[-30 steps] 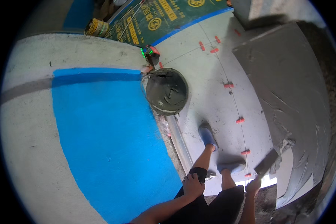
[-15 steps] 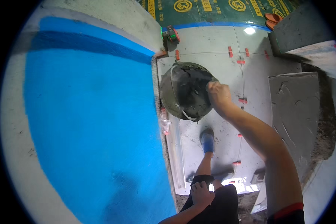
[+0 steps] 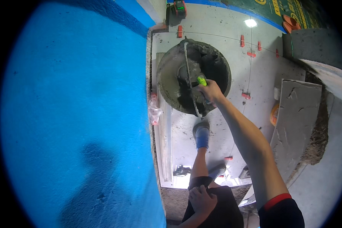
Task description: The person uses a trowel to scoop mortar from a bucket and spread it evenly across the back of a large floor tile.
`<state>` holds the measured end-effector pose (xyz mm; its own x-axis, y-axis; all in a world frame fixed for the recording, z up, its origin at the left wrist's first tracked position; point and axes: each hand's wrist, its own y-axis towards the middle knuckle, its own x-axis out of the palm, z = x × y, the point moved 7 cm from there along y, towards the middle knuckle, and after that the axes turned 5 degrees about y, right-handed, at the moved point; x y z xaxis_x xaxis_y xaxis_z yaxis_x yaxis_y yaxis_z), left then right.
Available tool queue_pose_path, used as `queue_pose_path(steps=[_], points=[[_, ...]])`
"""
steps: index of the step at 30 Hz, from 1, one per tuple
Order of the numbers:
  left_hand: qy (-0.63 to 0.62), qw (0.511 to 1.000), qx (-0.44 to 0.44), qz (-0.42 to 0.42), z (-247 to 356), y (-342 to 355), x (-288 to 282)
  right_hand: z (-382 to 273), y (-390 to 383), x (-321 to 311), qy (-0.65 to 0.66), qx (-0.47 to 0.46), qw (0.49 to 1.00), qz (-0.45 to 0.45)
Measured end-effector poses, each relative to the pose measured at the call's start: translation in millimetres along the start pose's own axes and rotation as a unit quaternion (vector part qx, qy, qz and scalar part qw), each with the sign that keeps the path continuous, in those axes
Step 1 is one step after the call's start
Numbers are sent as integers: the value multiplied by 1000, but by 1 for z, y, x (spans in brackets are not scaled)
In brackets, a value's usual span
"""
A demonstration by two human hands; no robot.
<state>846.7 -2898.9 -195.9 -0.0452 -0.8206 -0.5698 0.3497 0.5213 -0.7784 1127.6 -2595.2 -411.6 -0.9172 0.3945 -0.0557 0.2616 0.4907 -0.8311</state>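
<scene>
A large round bucket (image 3: 167, 76) stands on the pale tiled floor, smeared with grey mortar inside and along its rim. Wet mortar (image 3: 212, 68) lies in it, and a whitish bail handle (image 3: 186, 57) crosses its mouth. My right hand (image 3: 212, 93) reaches over the bucket, closed round a trowel with a bright yellow-green handle (image 3: 202, 80). Its blade is down in the bucket, coated in mortar and hard to make out. My left hand (image 3: 203, 199) rests on my dark shorts at the thigh, fingers spread and holding nothing.
To the left spreads a bright blue coated surface (image 3: 79, 95). Red tile wedges (image 3: 242, 41) stick up along the tile joints. A mortar-smeared grey slab (image 3: 298, 114) leans at the right. A red-black power tool (image 3: 179, 9) and orange slippers (image 3: 291, 23) lie farther off.
My right hand has moved from the bucket's right rim inward over its middle, and the trowel's green handle now shows. The view has shifted; my left hand stays on my thigh.
</scene>
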Motion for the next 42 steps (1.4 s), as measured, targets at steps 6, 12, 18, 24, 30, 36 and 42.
queue_pose_path(steps=[6,12,18,24,30,36,42], points=[[4,1000,3,-4,6,-1,3,8,-11,-25,-184,-167,966,69],[24,1000,-1,-4,10,-2,8,7,-52,-30,-133,-217,965,70],[106,994,-28,-25,25,13,-23,22,-81,-40,-75,-244,964,74],[203,979,22,-12,51,15,-47,61,-135,-91,8,-263,961,85],[299,954,8,-7,43,7,-32,127,-229,-141,76,-181,971,134],[365,930,16,-31,49,-5,-13,230,-396,-264,-5,-109,947,301],[446,894,47,-22,56,-30,27,472,-577,-343,-289,-10,777,559]])
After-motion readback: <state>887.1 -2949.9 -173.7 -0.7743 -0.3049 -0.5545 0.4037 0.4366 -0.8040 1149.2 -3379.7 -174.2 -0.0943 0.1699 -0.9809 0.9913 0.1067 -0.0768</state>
